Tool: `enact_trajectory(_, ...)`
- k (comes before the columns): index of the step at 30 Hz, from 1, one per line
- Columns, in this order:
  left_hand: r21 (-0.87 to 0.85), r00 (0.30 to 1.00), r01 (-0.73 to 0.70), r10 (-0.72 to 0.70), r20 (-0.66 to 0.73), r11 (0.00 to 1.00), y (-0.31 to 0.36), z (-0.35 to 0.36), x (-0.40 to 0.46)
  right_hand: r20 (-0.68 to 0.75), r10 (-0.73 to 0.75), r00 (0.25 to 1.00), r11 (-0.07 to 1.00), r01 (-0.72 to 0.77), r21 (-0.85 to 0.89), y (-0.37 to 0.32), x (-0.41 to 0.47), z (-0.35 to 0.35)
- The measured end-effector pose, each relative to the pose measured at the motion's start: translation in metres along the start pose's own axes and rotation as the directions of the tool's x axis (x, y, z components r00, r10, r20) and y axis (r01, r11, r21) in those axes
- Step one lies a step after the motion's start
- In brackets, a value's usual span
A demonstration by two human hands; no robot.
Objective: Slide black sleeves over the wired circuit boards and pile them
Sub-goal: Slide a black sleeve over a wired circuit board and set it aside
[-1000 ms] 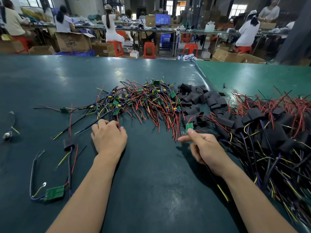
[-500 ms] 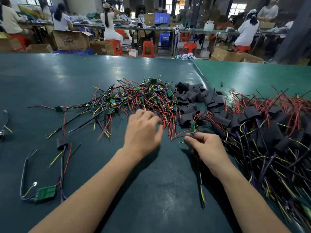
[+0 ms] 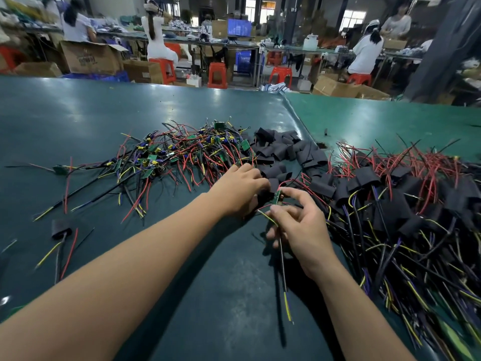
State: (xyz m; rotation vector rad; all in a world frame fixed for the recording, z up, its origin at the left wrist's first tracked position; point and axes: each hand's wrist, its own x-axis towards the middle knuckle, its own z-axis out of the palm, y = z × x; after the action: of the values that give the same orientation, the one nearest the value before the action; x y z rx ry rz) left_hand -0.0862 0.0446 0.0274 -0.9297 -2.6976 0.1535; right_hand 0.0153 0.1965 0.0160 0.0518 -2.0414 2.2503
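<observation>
Ahead of the hands, green surface (image 3: 104,121) meets stools and cartons; right hand (image 3: 299,225) pinches a small green wired board (image 3: 277,196), left hand (image 3: 242,188) curls into black sleeves (image 3: 281,149).

A factory assembly hall is shown, of the kind where small electronics are put together by hand. A long workbench covered with a dark green mat (image 3: 78,121) is seen in front, and on it wired circuit boards (image 3: 182,157), loose black sleeves (image 3: 283,149) and already sleeved boards (image 3: 390,194) are heaped in bulk. Further benches in rows are seen behind, at which several workers (image 3: 364,50) are seated on red plastic stools (image 3: 217,74). Open cardboard cartons (image 3: 91,58) are stacked on the floor, a blue crate (image 3: 243,61) is stowed under a bench, and a lit screen (image 3: 239,27) is set on a far one.
</observation>
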Motion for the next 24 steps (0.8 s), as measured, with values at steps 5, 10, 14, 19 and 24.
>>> enact_trajectory(5, -0.119, 0.99, -0.131, 0.136, 0.038, 0.984, -0.002, -0.017, -0.006, -0.001, -0.012, 1.0, 0.993, 0.012, 0.114, -0.004, -0.002, -0.001)
enact_trajectory(10, -0.044, 0.991, -0.126, 0.127, 0.038, 0.991, 0.003, -0.023, -0.009, -0.024, -0.084, 0.996, 0.993, 0.086, 0.08, -0.004, -0.003, -0.001)
enact_trajectory(14, -0.252, 0.986, -0.016, -0.027, -0.166, 0.968, 0.0, -0.025, -0.025, 0.026, -0.236, 0.971, 0.967, 0.237, -0.093, -0.007, -0.007, -0.002)
enact_trajectory(19, -0.71, 0.683, 0.076, -0.555, -0.474, 0.7, -0.008, -0.026, -0.068, -0.043, -0.232, 0.972, 0.97, 0.235, 0.064, -0.013, -0.006, 0.004)
enact_trajectory(24, -0.68, 0.7, 0.166, -0.571, -0.43, 0.714, -0.011, -0.012, -0.128, 0.008, -0.134, 0.991, 0.925, 0.122, 0.359, -0.016, -0.004, -0.002)
